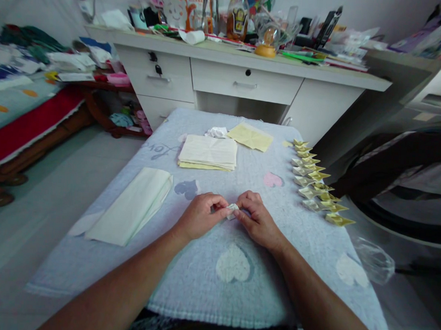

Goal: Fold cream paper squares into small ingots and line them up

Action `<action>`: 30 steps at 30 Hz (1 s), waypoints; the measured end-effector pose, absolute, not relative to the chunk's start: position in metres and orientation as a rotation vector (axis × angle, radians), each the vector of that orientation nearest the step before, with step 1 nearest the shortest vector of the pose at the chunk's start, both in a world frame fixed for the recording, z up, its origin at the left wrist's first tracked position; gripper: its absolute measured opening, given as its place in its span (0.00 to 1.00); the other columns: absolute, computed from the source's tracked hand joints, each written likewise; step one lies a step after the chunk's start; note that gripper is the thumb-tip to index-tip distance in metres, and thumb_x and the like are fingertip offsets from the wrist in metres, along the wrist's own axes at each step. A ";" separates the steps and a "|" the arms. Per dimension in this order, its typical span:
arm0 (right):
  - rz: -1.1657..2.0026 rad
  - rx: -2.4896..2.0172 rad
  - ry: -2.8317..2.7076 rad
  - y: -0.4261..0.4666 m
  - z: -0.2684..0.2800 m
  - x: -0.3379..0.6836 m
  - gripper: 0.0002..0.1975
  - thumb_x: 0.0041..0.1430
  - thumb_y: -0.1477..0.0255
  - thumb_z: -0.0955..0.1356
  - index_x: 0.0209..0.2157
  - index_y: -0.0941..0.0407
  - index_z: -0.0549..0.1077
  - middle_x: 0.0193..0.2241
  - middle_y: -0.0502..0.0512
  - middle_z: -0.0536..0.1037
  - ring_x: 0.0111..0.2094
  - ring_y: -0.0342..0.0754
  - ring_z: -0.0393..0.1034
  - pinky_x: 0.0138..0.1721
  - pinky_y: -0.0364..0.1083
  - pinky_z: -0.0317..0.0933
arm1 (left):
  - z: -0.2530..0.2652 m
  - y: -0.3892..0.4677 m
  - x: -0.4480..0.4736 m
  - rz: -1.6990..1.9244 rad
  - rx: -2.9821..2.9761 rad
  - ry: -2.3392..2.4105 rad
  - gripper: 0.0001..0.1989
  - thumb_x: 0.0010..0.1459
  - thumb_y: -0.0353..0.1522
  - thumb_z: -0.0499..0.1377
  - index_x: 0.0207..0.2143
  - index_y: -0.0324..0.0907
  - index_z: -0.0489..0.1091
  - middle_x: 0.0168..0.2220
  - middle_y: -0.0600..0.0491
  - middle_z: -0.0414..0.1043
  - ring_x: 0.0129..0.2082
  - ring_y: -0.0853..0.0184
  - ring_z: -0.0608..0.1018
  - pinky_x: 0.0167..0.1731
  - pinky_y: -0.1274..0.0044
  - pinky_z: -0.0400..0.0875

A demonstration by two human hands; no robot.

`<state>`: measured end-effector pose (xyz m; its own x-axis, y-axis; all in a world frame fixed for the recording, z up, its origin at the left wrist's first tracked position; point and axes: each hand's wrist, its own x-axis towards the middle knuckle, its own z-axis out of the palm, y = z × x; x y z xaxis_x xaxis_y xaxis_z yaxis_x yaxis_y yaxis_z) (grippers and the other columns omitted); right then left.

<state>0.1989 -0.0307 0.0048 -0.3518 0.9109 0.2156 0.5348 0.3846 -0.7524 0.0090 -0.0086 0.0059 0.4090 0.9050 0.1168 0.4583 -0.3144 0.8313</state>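
My left hand pinches one side of a small folded paper between thumb and curled fingers, and my right hand grips the other side the same way, so both are closed on it. The paper sits straight in front of me, just above or on the cloth; I cannot tell whether it touches. My fingertips cover its ends, so I cannot tell its long axis or which way it points.

Taking the paper as the clock's centre, paper boats line up from about half past one round to three, pale ones on the left, yellow on the right. They lie with long axes roughly nine to three, and the yellow ones' sharp tips point toward three. The nearest boat is yellow, alone at three.

At eleven lies a stack, longer from nine to three, with a crumpled wad just beyond it. A yellow sheet rests near twelve. At nine, a pale bundle lies with its long axis slanting seven to one. The desk stands farther off at twelve.
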 end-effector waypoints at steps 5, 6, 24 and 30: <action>0.807 -1.204 -2.037 -0.032 0.009 0.198 0.11 0.64 0.63 0.64 0.33 0.54 0.72 0.33 0.52 0.71 0.41 0.48 0.63 0.47 0.49 0.55 | 0.008 -0.009 0.008 0.790 1.913 1.141 0.09 0.55 0.35 0.59 0.24 0.40 0.72 0.25 0.55 0.73 0.27 0.70 0.72 0.30 0.78 0.64; 0.821 -1.198 -2.035 -0.032 0.010 0.197 0.12 0.64 0.63 0.64 0.32 0.54 0.72 0.33 0.52 0.71 0.40 0.48 0.63 0.46 0.49 0.55 | 0.008 -0.009 0.008 0.790 1.908 1.134 0.09 0.55 0.34 0.59 0.24 0.40 0.72 0.25 0.55 0.72 0.28 0.70 0.72 0.30 0.79 0.63; 0.972 -1.192 -1.870 -0.028 0.007 0.199 0.16 0.63 0.59 0.64 0.27 0.55 0.72 0.30 0.51 0.70 0.38 0.47 0.64 0.45 0.48 0.56 | 0.011 -0.007 0.003 0.747 1.751 0.931 0.15 0.57 0.42 0.57 0.28 0.39 0.70 0.26 0.55 0.69 0.29 0.69 0.69 0.33 0.78 0.64; 0.933 -1.194 -1.913 -0.030 0.009 0.196 0.16 0.64 0.59 0.63 0.28 0.55 0.72 0.30 0.52 0.70 0.38 0.47 0.64 0.45 0.48 0.55 | 0.009 -0.007 0.006 0.744 1.800 1.047 0.12 0.56 0.38 0.58 0.26 0.39 0.70 0.24 0.56 0.69 0.26 0.71 0.68 0.29 0.79 0.62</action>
